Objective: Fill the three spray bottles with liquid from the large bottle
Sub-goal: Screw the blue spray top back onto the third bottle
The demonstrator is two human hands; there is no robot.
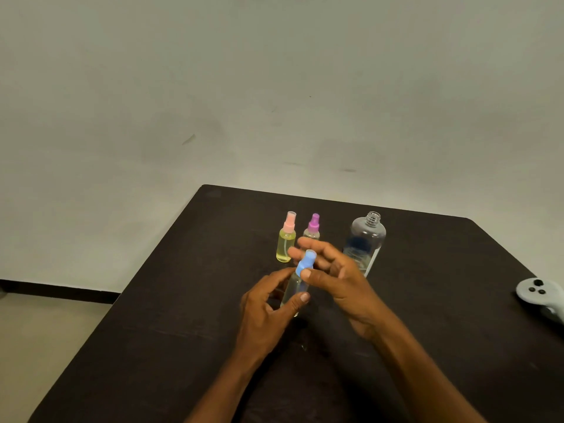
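Observation:
A small clear spray bottle [293,286] with a blue spray top [306,262] stands at the middle of the dark table [183,331]. My left hand [268,312] grips its body between thumb and fingers. My right hand [332,276] pinches the blue top with thumb and fingers. Behind them stand a yellow-tinted spray bottle with a pink top [286,239] and a spray bottle with a purple top [312,226], partly hidden by my right fingers. The large clear bottle [366,236] stands uncapped to the right, its lower part behind my right hand.
A grey handheld controller [540,296] lies at the table's right edge. The table's far edge runs just behind the bottles, with a pale wall beyond. Floor shows to the left of the table.

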